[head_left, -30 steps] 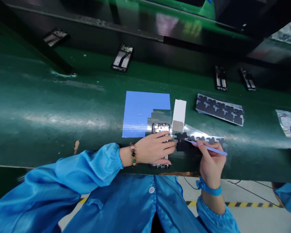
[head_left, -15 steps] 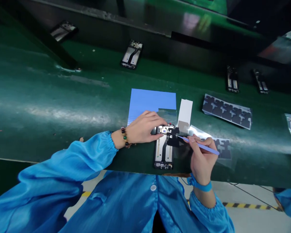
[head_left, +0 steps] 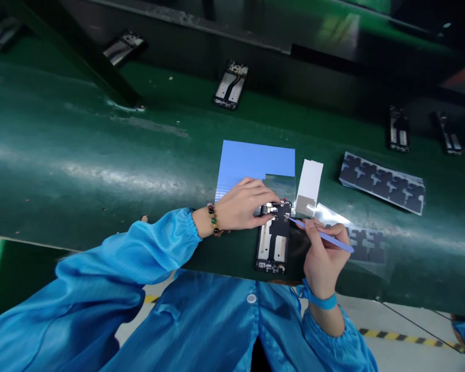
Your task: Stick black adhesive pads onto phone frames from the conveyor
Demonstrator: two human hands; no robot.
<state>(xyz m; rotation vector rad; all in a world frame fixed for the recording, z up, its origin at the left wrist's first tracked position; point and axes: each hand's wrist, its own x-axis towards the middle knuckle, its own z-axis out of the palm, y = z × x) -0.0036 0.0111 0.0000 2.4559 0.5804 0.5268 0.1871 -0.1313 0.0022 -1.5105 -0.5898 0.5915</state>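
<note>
An opened phone body (head_left: 273, 243) lies upright before me near the table's front edge. My left hand (head_left: 244, 205) reaches over its upper left part, thumb and fingers on either side of the top circuit area, gripping it. In my right hand (head_left: 325, 256) are lilac tweezers (head_left: 333, 241), their tips at the phone's upper right. A black sticker (head_left: 279, 223) lies over the phone's upper middle, beneath the tips. Right of the phone, partly behind my right hand, is a clear sheet of dark stickers (head_left: 368, 245).
Behind the phone lie a blue sheet (head_left: 256, 159) and a white strip (head_left: 310, 178). A stack of dark sticker sheets (head_left: 383, 182) is at the right. Other phone bodies (head_left: 231, 85) rest along the back. A dark post (head_left: 89, 62) stands at the back left.
The black sticker has moved left from the phone's right side and now lies over its upper middle. The tweezer tips remain beside it. The whole view has shifted slightly.
</note>
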